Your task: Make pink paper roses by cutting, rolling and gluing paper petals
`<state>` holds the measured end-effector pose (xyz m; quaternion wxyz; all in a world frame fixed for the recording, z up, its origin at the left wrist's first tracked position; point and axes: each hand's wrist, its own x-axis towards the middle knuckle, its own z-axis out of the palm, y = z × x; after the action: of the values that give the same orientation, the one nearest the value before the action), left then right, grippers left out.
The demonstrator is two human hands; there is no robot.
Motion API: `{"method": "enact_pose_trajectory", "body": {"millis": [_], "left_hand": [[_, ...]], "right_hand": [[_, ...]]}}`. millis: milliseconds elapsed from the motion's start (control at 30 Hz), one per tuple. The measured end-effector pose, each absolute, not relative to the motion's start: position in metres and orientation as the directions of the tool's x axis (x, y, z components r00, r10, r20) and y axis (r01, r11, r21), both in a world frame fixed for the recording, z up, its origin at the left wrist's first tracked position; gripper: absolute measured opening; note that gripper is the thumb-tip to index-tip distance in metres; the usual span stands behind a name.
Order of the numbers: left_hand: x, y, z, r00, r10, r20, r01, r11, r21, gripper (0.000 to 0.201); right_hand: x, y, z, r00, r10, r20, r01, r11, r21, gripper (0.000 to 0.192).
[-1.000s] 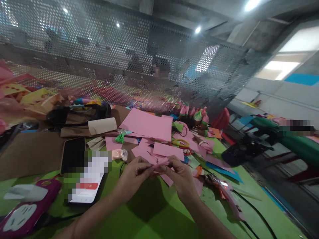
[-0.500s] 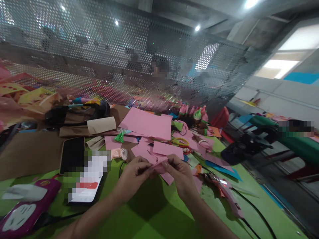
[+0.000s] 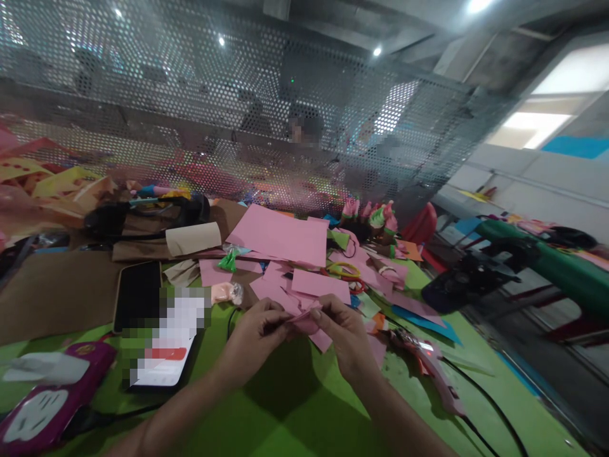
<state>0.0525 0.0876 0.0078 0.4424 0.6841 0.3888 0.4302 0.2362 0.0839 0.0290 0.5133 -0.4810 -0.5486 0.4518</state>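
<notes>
My left hand (image 3: pixel 254 333) and my right hand (image 3: pixel 345 339) meet above the green table (image 3: pixel 285 412). Both pinch a small folded pink paper piece (image 3: pixel 304 324) between thumbs and fingertips. Just behind the hands lie loose pink paper sheets (image 3: pixel 321 284), and a large pink sheet (image 3: pixel 280 236) lies farther back. Part of the small piece is hidden by my fingers.
A lit phone (image 3: pixel 166 346) and a dark phone (image 3: pixel 137 295) lie at the left. A pink glue gun (image 3: pixel 431 368) with a black cord rests at the right. Scissors with yellow and red handles (image 3: pixel 347 274), a cardboard roll (image 3: pixel 193 239) and a perforated metal screen (image 3: pixel 238 127) stand behind.
My fingers have shifted slightly on the pink piece, folding it tighter. The hands stay in the same spot.
</notes>
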Motion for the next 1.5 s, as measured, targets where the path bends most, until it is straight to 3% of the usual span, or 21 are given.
{"method": "enact_pose_trajectory", "body": {"millis": [833,1067,1233,1500], "left_hand": [[0.0526,0.0874,0.0091,0.339,0.913,0.227,0.182,-0.301,0.936,0.019],[0.0515,0.0874,0.009,0.321,0.917,0.236,0.165,-0.299,0.94,0.023],[0.0508,0.0871,0.009,0.248,0.935,0.254,0.113,-0.288,0.951,0.021],[0.0514,0.0878,0.0095,0.254,0.937,0.242,0.169,-0.289,0.942,0.024]], "right_hand": [[0.2355,0.0826,0.0379,-0.029,0.985,0.169,0.199,0.172,-0.965,0.02],[0.2341,0.0826,0.0378,-0.011,0.981,0.193,0.165,0.193,-0.967,0.017],[0.2335,0.0825,0.0359,-0.044,0.992,0.115,0.043,0.117,-0.992,0.02],[0.2332,0.0849,0.0331,0.0,0.998,0.059,0.025,0.059,-0.998,0.028]]}}
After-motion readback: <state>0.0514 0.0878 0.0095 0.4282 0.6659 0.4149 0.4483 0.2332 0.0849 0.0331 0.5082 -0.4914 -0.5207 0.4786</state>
